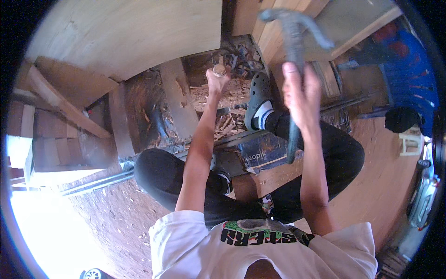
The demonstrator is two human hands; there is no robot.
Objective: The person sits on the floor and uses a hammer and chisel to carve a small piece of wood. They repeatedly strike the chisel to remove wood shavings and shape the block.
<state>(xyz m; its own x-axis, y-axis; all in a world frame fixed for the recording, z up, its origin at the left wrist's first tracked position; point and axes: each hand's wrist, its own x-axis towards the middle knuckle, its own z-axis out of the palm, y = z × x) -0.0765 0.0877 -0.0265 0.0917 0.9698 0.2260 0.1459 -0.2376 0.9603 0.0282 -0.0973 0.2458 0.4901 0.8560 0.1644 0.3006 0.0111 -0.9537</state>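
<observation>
My right hand (302, 93) grips a claw hammer (293, 39), raised and blurred, its head toward the upper right and its dark handle hanging below my fist. My left hand (216, 83) is wrapped round a tool with a round wooden end (219, 69), seen end-on; the rest of it is mostly hidden. Under and around my left hand are wood chips (227, 121) between rough timber pieces (179, 102). My crossed legs (341, 158) are in black trousers, and one grey clog (255, 88) stands just right of the chips.
Pale panels (125, 32) fill the upper left, with leaning planks (69, 102) below. Timber beams (269, 32) are at the top right. A blue slatted plastic object (416, 83), a white stool (409, 148) and a car (423, 204) line the right side. A printed dark sheet (269, 158) lies below the chips.
</observation>
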